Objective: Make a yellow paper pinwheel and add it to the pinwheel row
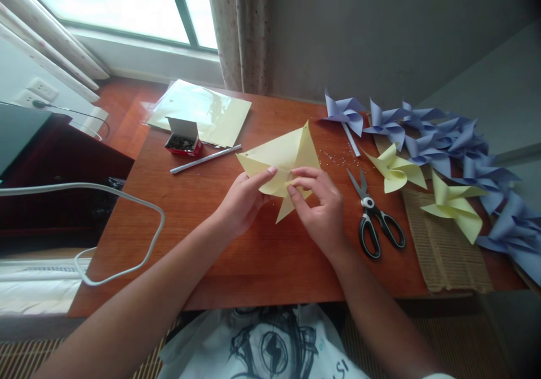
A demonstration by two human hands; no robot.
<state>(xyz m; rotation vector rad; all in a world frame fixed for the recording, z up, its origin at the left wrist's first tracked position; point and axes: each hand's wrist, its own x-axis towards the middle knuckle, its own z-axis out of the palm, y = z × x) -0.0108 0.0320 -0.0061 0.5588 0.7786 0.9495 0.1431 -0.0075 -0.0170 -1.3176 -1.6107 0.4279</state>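
A yellow paper pinwheel (276, 162), its corners cut and partly folded, is held above the table between both hands. My left hand (245, 201) grips its left side, thumb on top and fingers underneath. At its lower right, the fingertips of my right hand (316, 204) pinch together near the middle of the paper; whether a small pin is between them I cannot make out. Small holes show at two of the paper's corners. Black-handled scissors (372, 215) lie right of my right hand, blades pointing away.
Beyond my left hand are a small open red box (183, 141), a white paper stick (205, 159) and a pack of yellow paper (203, 111). Several purple pinwheels (431, 142) and two yellow pinwheels (395, 170) lie right, some on corrugated cardboard (443, 261). A white cable (158, 227) loops at left.
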